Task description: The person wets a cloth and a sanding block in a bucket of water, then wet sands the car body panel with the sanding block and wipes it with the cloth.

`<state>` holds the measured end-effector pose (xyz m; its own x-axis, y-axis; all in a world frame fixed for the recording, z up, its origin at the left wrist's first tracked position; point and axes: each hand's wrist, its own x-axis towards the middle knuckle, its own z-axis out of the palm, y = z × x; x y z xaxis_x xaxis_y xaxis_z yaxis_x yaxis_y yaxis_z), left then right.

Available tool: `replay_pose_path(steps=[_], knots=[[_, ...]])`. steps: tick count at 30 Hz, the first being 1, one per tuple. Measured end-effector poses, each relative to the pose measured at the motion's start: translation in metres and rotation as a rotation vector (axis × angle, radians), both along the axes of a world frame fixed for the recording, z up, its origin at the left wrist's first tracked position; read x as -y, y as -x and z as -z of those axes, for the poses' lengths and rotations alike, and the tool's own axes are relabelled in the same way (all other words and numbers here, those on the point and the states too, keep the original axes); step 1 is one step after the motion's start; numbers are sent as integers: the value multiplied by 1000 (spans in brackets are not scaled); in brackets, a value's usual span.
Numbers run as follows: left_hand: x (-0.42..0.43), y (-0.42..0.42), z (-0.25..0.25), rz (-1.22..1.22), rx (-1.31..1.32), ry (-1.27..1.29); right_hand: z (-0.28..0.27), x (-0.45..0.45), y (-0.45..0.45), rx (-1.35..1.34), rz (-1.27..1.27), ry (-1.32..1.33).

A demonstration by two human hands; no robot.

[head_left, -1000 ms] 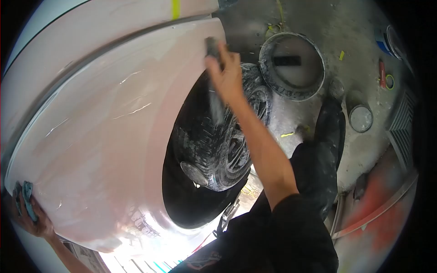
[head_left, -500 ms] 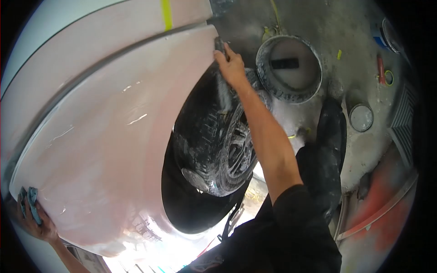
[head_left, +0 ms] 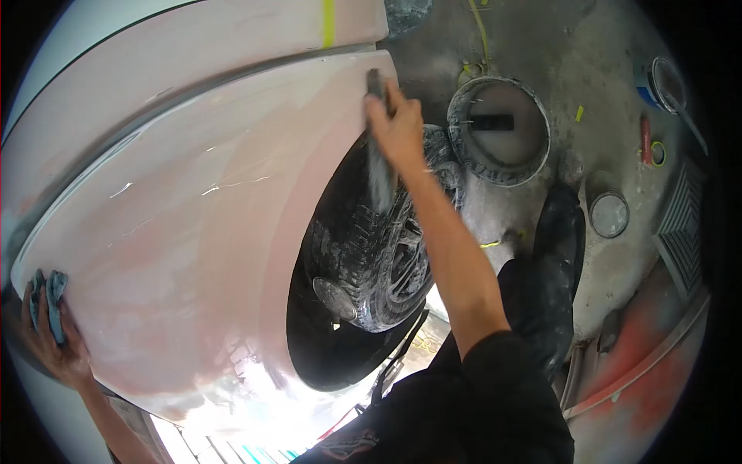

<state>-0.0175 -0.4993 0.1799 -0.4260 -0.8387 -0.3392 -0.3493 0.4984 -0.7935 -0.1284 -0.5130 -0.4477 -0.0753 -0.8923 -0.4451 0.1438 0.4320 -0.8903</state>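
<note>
A car fender [head_left: 201, 232], wet and patchy pinkish-white, fills the left half of the view. My right hand [head_left: 398, 135] is wrapped around a long grey sanding block [head_left: 379, 182], slightly blurred. The block lies at the fender's edge near the top of the wheel arch; whether its whole face touches the panel I cannot tell. At the fender's far left edge, my left hand [head_left: 62, 348] has a folded blue cloth [head_left: 56, 305] between its fingers and rests against the panel. Below my right hand is the dusty wheel [head_left: 406, 263] inside the arch.
A round bucket [head_left: 498, 174] of cloudy water holding a dark block [head_left: 492, 123] stands right of the wheel. Further right are a small can [head_left: 609, 215], a red tool [head_left: 646, 139], a blue-white bucket [head_left: 665, 81] and a grate [head_left: 680, 232]. Yellow tape [head_left: 328, 23] marks the adjoining panel.
The view has shifted, so the fender and bucket appear slightly further right and the bucket lower. My right hand and the sanding block have moved slightly along the arch edge. The left hand keeps its cloth.
</note>
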Motion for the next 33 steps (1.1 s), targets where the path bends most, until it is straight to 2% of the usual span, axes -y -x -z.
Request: replay_pose_path(steps=[3,5,7,8,9,11,14,17,20,23,26,29,30,33], knots=[[3,12,9,13,21,-10,26,13,-14,36,9,-107],[2,10,11,25,-28,-7,-57,-23,13,55,-31,37],[2,2,11,37,-104,-4,-97,-65,5,18,49,334],[2,0,8,32,-66,-7,-98,-64,8,15,16,295],[3,0,4,30,-28,-9,-95,-58,9,11,-14,258],[4,1,3,37,0,-4,-42,-15,5,7,-56,-36],[5,4,8,52,-30,1,26,17,-7,51,-67,-148],[2,-6,-2,46,-11,-5,-45,-29,4,-59,-39,120],[3,-8,-3,40,28,-23,-69,-37,10,-25,-56,200],[1,-7,-11,53,36,-29,5,16,-3,-22,-25,-89],[2,-6,-2,62,28,-8,-4,8,2,-1,-88,-57],[5,-4,-6,48,76,-25,-64,-39,7,12,-20,212],[5,-9,-11,53,90,-37,-61,-37,10,12,-7,220],[6,0,-6,53,147,-44,11,14,-7,30,-18,-37]])
